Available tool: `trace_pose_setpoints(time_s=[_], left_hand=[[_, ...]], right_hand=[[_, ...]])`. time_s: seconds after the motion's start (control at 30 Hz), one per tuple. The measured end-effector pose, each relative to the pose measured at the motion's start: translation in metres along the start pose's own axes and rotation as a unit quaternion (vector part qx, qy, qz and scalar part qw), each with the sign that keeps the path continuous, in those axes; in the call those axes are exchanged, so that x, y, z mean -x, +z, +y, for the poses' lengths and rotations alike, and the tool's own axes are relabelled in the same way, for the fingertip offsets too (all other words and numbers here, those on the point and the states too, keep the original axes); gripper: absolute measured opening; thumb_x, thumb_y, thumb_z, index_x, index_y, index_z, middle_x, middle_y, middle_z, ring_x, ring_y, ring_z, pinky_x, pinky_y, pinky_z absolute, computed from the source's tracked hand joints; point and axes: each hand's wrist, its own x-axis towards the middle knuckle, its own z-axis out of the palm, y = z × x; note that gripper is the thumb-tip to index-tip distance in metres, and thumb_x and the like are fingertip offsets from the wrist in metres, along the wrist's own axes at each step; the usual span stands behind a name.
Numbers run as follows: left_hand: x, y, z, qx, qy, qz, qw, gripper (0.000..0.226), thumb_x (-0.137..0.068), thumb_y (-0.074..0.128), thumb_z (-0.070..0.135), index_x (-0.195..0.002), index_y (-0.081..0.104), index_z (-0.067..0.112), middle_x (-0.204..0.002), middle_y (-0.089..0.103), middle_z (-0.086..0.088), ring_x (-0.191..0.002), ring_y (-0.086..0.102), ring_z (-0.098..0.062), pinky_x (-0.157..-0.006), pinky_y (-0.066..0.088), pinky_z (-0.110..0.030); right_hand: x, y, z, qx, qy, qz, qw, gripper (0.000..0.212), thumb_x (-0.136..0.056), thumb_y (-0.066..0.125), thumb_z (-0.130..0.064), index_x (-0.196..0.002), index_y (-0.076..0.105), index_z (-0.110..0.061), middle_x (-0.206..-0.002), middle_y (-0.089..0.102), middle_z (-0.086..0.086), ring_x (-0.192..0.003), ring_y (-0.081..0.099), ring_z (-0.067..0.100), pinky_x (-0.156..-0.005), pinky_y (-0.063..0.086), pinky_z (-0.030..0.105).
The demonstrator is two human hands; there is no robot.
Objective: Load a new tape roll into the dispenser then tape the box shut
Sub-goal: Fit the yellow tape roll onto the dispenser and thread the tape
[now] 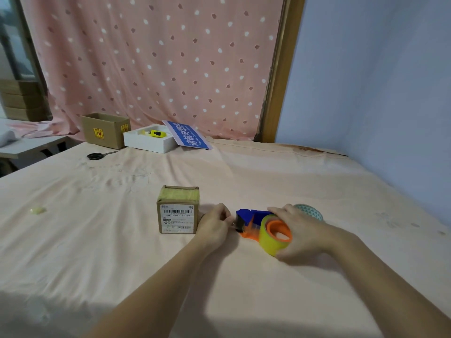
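Tape roll (268,236), yellow, sits on the orange-and-blue dispenser (253,222), which the right hand (296,229) clamps to the table (122,252) for steadiness. Left hand (214,224) grip pinches at the cutter end, likely threading tape. Box (178,211) waits just left.

Small box (178,210) left of the fingers: barcode label reads "502-602-12-107". Far blue sign (187,135): Chinese characters, partly legible.
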Motion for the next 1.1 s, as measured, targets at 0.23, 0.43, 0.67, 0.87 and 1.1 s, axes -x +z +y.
trace_pose_setpoints(time_s=[0.23,0.43,0.67,0.87,1.1], left_hand=[[0.005,-0.010,-0.005,-0.007,0.043,-0.037,0.998,0.018,-0.097,0.058,0.009,-0.081,0.056,0.016,-0.074,0.065,0.007,-0.070,0.055,-0.007,-0.060,0.039,-0.014],[0.004,-0.006,-0.004,0.008,0.029,-0.029,0.999,0.016,-0.100,0.049,0.001,-0.086,0.053,0.007,-0.078,0.078,-0.002,-0.062,0.066,0.008,-0.067,0.044,-0.018],[0.007,-0.008,-0.005,0.009,0.055,-0.024,0.998,0.009,-0.099,0.051,0.002,-0.092,0.055,0.001,-0.075,0.075,0.003,-0.067,0.066,0.008,-0.067,0.043,-0.007],[0.001,-0.004,-0.009,-0.017,0.048,-0.007,0.999,0.007,-0.101,0.055,0.016,-0.098,0.061,0.016,-0.086,0.073,0.003,-0.086,0.068,-0.014,-0.078,0.047,-0.028],[0.002,-0.001,-0.009,-0.041,0.061,-0.024,0.997,0.016,-0.098,0.058,0.016,-0.090,0.070,0.023,-0.087,0.073,0.012,-0.085,0.064,-0.007,-0.085,0.050,-0.029]], right_hand=[[0.004,0.023,-0.007,0.013,-0.004,0.063,0.998,0.122,-0.057,0.066,-0.080,-0.158,0.009,-0.043,-0.141,0.034,-0.014,-0.137,0.033,0.013,-0.109,0.040,0.041],[0.022,0.018,0.014,-0.069,-0.034,0.036,0.996,0.114,-0.059,0.080,-0.053,-0.155,0.019,-0.046,-0.137,0.033,-0.026,-0.133,0.034,-0.001,-0.109,0.034,0.022],[0.017,0.021,0.015,-0.107,-0.019,0.030,0.994,0.119,-0.056,0.083,-0.060,-0.155,0.020,-0.043,-0.144,0.025,-0.023,-0.136,0.032,0.004,-0.112,0.036,0.029],[0.014,0.042,0.019,-0.200,0.006,0.096,0.975,0.106,-0.061,0.080,-0.061,-0.154,0.034,-0.040,-0.137,0.030,-0.016,-0.130,0.041,0.010,-0.107,0.037,0.025],[0.017,0.048,0.024,-0.223,0.012,0.144,0.964,0.093,-0.068,0.081,-0.047,-0.151,0.039,-0.039,-0.133,0.034,-0.023,-0.123,0.046,0.004,-0.104,0.044,0.026]])
